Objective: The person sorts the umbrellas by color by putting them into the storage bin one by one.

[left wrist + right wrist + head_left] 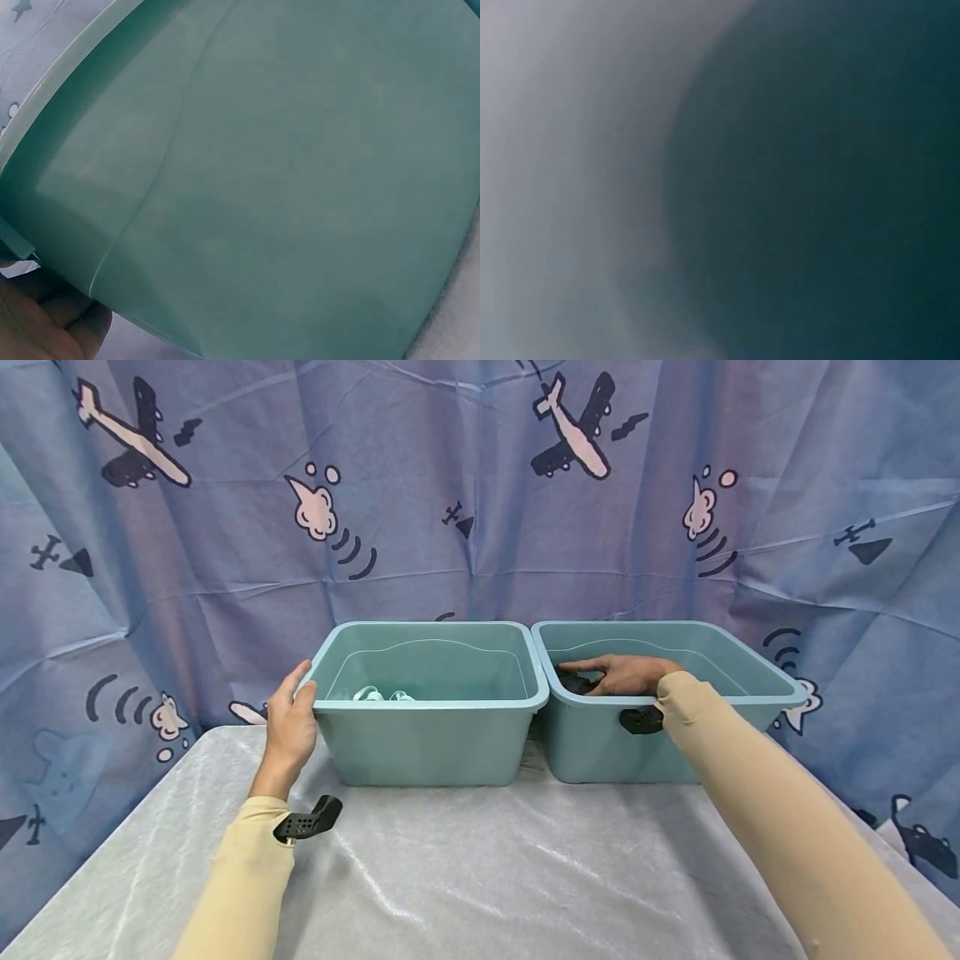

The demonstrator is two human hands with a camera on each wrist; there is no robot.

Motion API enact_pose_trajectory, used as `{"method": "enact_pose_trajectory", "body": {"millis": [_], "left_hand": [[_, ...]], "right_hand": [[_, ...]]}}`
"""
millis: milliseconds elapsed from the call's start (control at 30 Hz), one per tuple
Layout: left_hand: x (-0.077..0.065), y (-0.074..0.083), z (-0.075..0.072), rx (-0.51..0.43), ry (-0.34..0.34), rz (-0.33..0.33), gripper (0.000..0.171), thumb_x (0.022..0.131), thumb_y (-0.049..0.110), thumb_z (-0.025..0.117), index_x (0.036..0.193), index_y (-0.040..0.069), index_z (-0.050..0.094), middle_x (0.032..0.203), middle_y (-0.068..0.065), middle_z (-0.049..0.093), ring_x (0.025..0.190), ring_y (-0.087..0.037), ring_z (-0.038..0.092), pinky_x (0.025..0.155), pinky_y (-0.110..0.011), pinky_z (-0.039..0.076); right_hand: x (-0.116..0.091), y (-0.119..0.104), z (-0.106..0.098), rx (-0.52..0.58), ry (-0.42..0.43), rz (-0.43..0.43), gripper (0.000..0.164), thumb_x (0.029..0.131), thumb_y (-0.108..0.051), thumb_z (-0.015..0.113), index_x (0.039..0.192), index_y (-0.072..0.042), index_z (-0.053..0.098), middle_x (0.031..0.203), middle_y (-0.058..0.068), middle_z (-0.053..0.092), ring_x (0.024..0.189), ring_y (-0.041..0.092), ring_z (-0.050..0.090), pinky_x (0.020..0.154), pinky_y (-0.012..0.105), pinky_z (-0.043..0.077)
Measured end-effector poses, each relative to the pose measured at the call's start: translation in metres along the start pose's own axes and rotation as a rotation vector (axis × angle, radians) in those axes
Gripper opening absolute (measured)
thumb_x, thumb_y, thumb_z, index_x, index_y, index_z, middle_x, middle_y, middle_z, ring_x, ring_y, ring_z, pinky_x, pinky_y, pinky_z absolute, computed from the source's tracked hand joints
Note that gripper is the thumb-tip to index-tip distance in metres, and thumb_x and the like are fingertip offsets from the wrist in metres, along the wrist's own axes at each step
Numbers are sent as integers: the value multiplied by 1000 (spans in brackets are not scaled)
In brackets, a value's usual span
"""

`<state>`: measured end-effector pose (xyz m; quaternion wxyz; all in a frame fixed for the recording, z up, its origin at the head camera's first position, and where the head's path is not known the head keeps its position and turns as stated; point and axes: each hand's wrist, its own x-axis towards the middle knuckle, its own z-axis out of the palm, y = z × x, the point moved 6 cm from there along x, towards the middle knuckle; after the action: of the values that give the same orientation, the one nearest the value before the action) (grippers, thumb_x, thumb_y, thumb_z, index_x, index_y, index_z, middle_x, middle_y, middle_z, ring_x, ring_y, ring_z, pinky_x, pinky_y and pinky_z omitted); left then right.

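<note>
Two teal plastic bins stand side by side on the table. At the left bin (423,743), my left hand (291,722) grips the left rim, and the left wrist view shows its curled fingers (88,330) at the edge. My right hand (626,675) reaches down into the right bin (622,752), near its left wall. It holds a black item (576,682) between thumb and index finger; the front wall hides the lower part, so its kind is unclear. The right wrist view is only a dark teal and grey blur.
Pale, light-coloured things (369,693) show just above the front rim inside the left bin. A whitish plush cloth (480,868) covers the table. Behind the bins hangs a blue-purple curtain (420,527) with airplane prints.
</note>
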<state>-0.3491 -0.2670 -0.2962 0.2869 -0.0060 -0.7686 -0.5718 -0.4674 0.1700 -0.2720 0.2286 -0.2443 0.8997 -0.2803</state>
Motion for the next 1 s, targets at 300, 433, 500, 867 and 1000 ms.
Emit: {"method": "enact_pose_trajectory", "body": {"millis": [300,433,500,867,1000], "left_hand": [[0,0,0,-2,-2,-2,51,106,15,37,154,-3,38,157,-24,37,145,-34,32,120,-46,26],[-1,0,0,-4,-3,-4,52,106,15,37,154,-3,38,157,-23,36,145,-34,32,120,-46,26],[0,0,0,-5,-2,-4,52,106,15,37,154,-3,38,157,-23,36,145,-34,33,120,-46,26],[-1,1,0,-10,-11,-9,52,106,16,37,155,-2,37,157,-24,36,143,-36,35,119,-47,28],[-1,1,0,-15,-10,-8,52,106,16,37,155,-2,37,157,-24,36,143,-36,36,118,-47,29]], "right_hand": [[0,0,-1,-85,55,31,79,97,-27,71,161,-9,29,162,28,22,133,34,43,101,44,44],[0,2,-2,-104,75,52,80,95,-31,72,160,-10,30,163,28,18,144,43,31,108,54,39],[0,1,-2,-110,79,60,81,95,-33,72,160,-10,31,163,28,17,146,45,27,110,57,37],[-2,4,-3,-156,71,85,82,94,-36,71,160,-10,30,164,28,14,149,46,15,116,58,28],[-3,5,-2,-138,63,107,83,95,-35,71,161,-10,27,164,29,12,149,47,13,115,59,29]]}}
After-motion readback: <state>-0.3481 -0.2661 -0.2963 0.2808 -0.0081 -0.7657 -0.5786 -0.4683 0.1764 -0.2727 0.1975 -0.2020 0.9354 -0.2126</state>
